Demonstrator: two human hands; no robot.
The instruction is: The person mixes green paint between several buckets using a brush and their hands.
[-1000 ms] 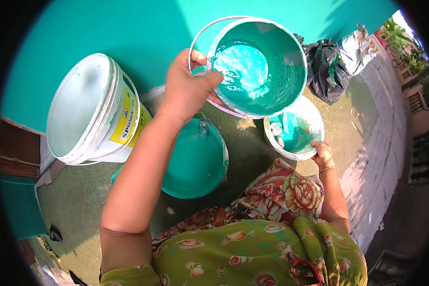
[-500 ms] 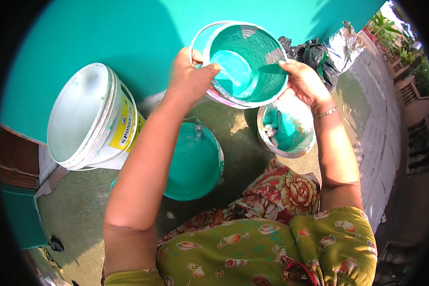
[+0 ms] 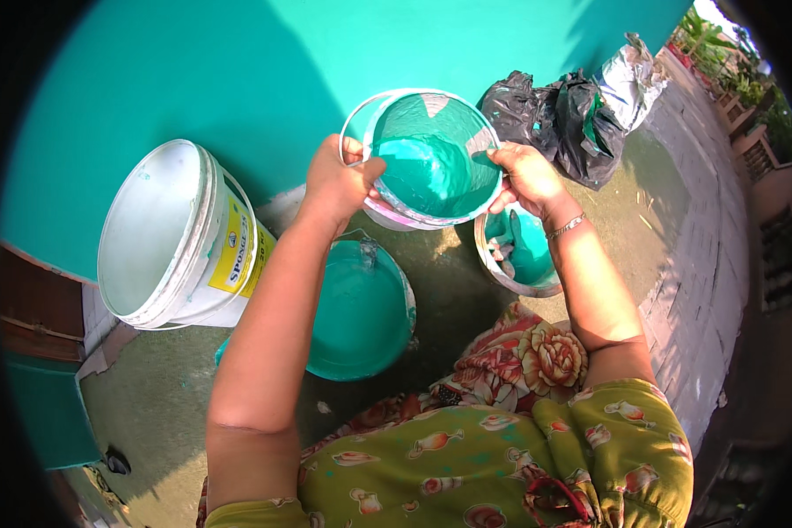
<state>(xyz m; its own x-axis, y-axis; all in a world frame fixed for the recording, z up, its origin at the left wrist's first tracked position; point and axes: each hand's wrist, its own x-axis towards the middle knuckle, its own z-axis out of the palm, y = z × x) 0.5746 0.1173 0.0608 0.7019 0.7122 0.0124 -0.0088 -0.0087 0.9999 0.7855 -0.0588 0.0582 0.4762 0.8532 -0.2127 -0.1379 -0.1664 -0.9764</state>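
Note:
Between my hands is a pail (image 3: 403, 123) with a white handle, tilted so that I look down into it. Green paint lies in its bottom, and its inner wall is smeared green. My left hand (image 3: 339, 180) grips the left rim beside the handle, thumb on the edge. Closed on the opposite side, my right hand (image 3: 530, 180) has its thumb over the rim and its fingers beneath. Below and left stands a wide tub (image 3: 408, 317) of green paint. A smaller bucket (image 3: 546, 289) under my right hand holds paint and a dark tool, partly hidden by my forearm.
A large white lidded bucket (image 3: 154, 238) with a yellow label stands at the left. Behind everything rises a green wall (image 3: 167, 70). Black plastic bags (image 3: 581, 132) and a silvery bag (image 3: 629, 84) lie against it at the right. A dark shoe-like object (image 3: 117, 459) is at lower left.
Both hands have brought the pail down and slightly left. It is tipped differently, and the paint inside has spread over more of its bottom. The black bags show more fully.

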